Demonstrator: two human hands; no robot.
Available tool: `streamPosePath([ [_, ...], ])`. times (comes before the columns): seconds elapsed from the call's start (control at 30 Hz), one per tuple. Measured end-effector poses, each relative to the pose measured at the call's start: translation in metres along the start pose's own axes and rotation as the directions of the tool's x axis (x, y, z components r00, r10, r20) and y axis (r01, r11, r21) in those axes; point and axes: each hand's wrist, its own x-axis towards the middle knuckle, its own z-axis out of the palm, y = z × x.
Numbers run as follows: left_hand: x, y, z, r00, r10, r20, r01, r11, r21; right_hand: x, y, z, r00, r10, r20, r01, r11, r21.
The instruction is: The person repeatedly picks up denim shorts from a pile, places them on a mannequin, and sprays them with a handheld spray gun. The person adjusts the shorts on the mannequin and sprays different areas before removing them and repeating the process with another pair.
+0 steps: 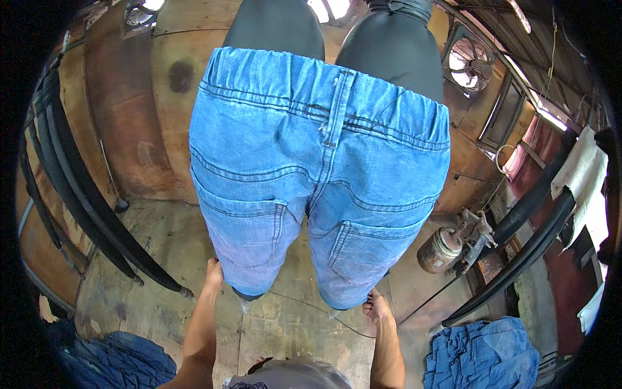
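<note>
Blue jeans (382, 168) with an elastic waistband are fitted over two black, inflated-looking leg forms (278, 29), back pockets facing me. The denim is paler and faintly purplish around the pockets. Beside the lower edge of the left leg, my left hand (214, 271) is closed on the fabric, with its fingertips partly hidden behind the denim. My right hand (378, 307) pinches the lower outer edge of the right leg, fingers curled. Clear plastic-looking tips (245, 306) poke out below the legs.
A spray gun with a metal cup (442, 249) hangs at the right. Black tubular forms hang at the left (97, 188) and right (525, 272). Blue denim piles lie at lower left (123, 356) and lower right (483, 353). A fan (468, 63) sits in the wall. A thin hose crosses the floor.
</note>
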Motion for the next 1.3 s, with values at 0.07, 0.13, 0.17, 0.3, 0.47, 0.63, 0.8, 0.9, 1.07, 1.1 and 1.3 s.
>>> streamPosePath([
  [0.07,0.007,-0.003,0.009,1.0,-0.008,-0.016,0.009,1.0,0.023,0.005,-0.003,-0.004,0.999,0.033,0.022,-0.033,0.999,0.0],
  [0.13,0.01,-0.002,0.017,0.999,-0.048,-0.01,0.048,0.999,0.016,0.013,-0.006,-0.007,1.0,0.022,0.008,-0.022,0.999,-0.023],
  [0.17,0.01,-0.001,0.02,0.998,-0.066,-0.009,0.066,0.998,0.011,0.016,-0.007,-0.008,1.0,0.001,0.005,-0.001,1.0,-0.024],
  [0.3,0.001,-0.004,0.026,0.998,-0.058,-0.027,0.058,0.998,-0.015,0.024,-0.015,-0.012,0.987,-0.112,-0.111,0.1,0.989,-0.108],
  [0.47,-0.018,-0.023,0.015,0.987,-0.034,-0.159,0.021,0.997,-0.08,0.024,-0.04,-0.011,0.997,-0.046,-0.058,0.039,0.991,-0.128],
  [0.63,-0.05,-0.035,-0.001,0.987,-0.02,-0.161,-0.008,0.985,-0.171,0.041,-0.057,-0.008,0.999,-0.041,0.001,0.04,0.968,-0.247],
  [0.8,-0.079,-0.047,-0.006,0.919,0.001,-0.393,-0.045,0.994,-0.103,0.074,-0.022,0.0,0.943,-0.296,-0.149,0.248,0.928,-0.278],
  [0.9,-0.082,-0.053,-0.005,0.873,0.117,-0.473,-0.174,0.982,-0.078,0.096,0.01,0.013,0.879,-0.378,-0.291,0.35,0.925,-0.145],
  [1.07,-0.068,-0.047,0.006,0.886,0.077,-0.458,-0.17,0.972,-0.164,0.129,0.038,0.036,0.847,-0.436,-0.303,0.351,0.888,-0.298],
  [1.1,-0.062,-0.048,0.009,0.873,0.106,-0.476,-0.151,0.987,-0.057,0.137,0.044,0.041,0.839,-0.444,-0.313,0.347,0.882,-0.32],
  [1.3,-0.003,-0.061,0.022,0.871,0.074,-0.486,-0.162,0.977,-0.141,0.175,0.054,0.094,0.778,-0.586,-0.225,0.439,0.765,-0.471],
])
